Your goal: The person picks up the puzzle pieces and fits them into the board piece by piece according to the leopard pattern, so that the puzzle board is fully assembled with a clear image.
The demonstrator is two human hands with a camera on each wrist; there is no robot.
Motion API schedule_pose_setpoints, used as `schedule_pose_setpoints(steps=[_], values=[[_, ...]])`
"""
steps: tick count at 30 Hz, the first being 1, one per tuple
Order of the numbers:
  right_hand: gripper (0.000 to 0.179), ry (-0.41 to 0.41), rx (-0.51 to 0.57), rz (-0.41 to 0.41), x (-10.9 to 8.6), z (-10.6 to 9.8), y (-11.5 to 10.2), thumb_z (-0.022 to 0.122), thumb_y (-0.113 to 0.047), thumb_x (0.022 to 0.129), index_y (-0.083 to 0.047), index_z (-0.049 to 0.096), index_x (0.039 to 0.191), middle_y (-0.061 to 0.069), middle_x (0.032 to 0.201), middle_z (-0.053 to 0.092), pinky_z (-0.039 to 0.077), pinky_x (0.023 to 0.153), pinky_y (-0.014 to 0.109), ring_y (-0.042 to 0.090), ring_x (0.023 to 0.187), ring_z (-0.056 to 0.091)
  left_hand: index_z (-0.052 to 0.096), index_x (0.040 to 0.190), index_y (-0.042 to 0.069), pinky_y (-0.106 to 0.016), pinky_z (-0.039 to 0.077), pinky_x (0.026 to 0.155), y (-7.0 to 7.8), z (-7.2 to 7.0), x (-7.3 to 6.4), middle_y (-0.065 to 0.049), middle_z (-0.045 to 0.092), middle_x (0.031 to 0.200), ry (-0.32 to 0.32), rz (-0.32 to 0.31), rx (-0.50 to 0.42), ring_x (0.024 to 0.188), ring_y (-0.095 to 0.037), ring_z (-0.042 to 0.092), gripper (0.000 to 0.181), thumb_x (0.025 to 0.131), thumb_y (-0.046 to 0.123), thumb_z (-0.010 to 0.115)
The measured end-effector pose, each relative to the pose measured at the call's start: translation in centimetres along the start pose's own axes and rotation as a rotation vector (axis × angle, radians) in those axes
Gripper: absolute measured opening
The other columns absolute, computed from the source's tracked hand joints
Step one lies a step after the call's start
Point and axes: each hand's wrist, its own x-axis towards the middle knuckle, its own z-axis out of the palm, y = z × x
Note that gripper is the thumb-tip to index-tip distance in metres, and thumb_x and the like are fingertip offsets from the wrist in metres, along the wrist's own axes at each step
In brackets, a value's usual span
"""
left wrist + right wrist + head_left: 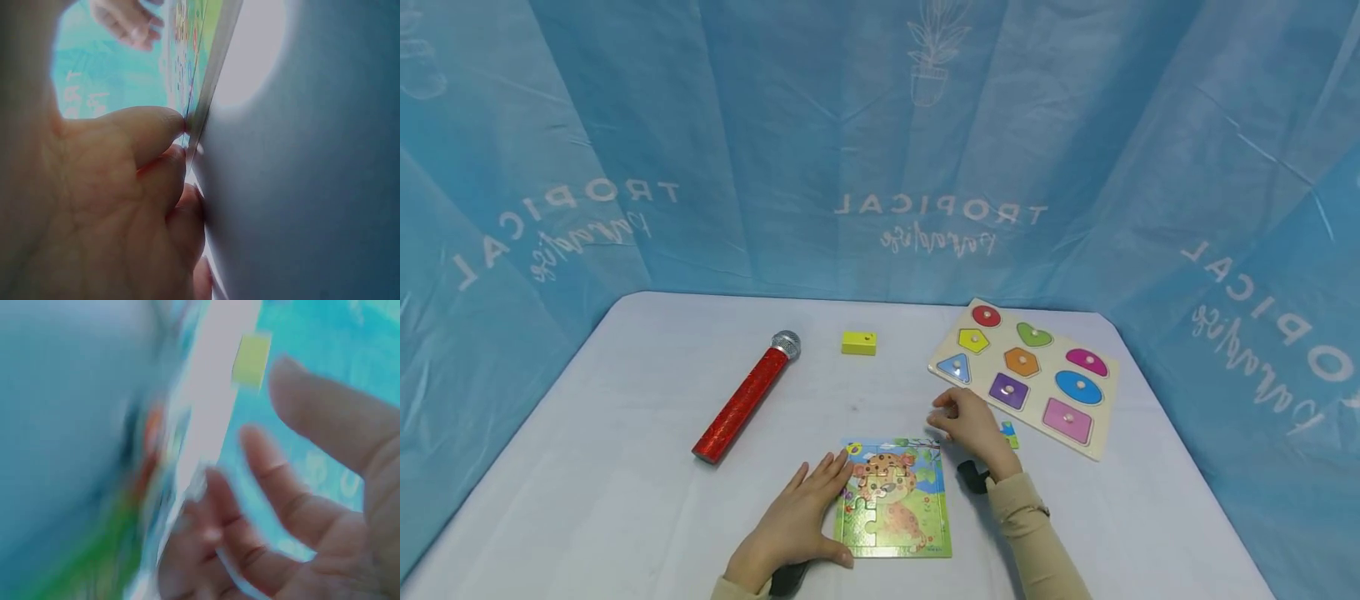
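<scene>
A square jigsaw puzzle [898, 500] with a spotted cartoon animal lies flat near the front of the table. My left hand [805, 510] rests along its left side, fingertips at the upper left edge and thumb at the lower left corner. That hand's thumb and fingers [156, 134] touch the board's edge in the left wrist view. Above the table, between the puzzle and the shape board, is my right hand [970, 421]. Its loosely bent fingers [287, 494] stand apart with nothing between them. A loose jigsaw piece [1010, 434] lies beside the right wrist, partly hidden by it.
A wooden shape board [1037, 337] with knobbed coloured pieces lies tilted at the right. A yellow block [859, 343] sits at the back middle. To the left lies a red toy microphone [745, 404]. Blue printed curtains [790, 150] surround the white table [647, 400].
</scene>
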Motion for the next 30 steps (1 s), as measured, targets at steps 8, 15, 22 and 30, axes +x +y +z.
schedule_pose_setpoints(steps=[8,15,22,30], values=[[0.069,0.003,-0.138,0.150,-0.4,-1.7,2.4,0.085,-0.029,0.073,-0.005,0.054,0.130,0.023,0.126,0.053,0.047,0.096,0.054,0.039,0.115,0.051,0.033,0.149,0.002,-0.061,0.012,0.121,0.0,-0.1,-0.2,-0.014,0.026,0.159,-0.002,-0.005,-0.011,0.149,-0.037,0.020,0.120,0.056,0.056,0.085],[0.051,0.068,-0.086,0.124,-0.4,-2.2,2.2,0.078,-0.014,0.080,-0.001,0.058,0.125,0.021,0.116,0.058,0.052,0.084,0.047,0.030,0.096,0.056,0.033,0.149,0.002,-0.061,0.011,0.121,0.0,0.0,0.0,-0.013,0.026,0.160,-0.009,-0.008,-0.017,0.149,-0.036,0.019,0.117,0.059,0.056,0.083],[0.030,0.049,0.052,0.031,-1.2,-2.5,1.0,0.063,-0.009,0.092,-0.011,0.064,0.122,0.010,0.094,0.065,0.047,0.061,0.030,0.019,0.075,0.055,0.032,0.149,0.000,-0.060,0.012,0.121,-0.3,0.0,-0.1,-0.015,0.026,0.159,0.006,-0.005,-0.014,0.149,-0.036,0.020,0.118,0.059,0.055,0.083],[0.022,-0.391,0.209,-0.187,-3.2,1.0,-2.1,0.067,-0.018,0.091,-0.006,0.063,0.109,0.004,0.079,0.066,0.048,0.057,0.023,0.013,0.067,0.060,0.031,0.149,0.000,-0.061,0.011,0.121,-0.4,-0.2,-0.1,-0.015,0.026,0.159,0.008,-0.002,-0.037,0.149,-0.037,0.020,0.117,0.059,0.054,0.084]])
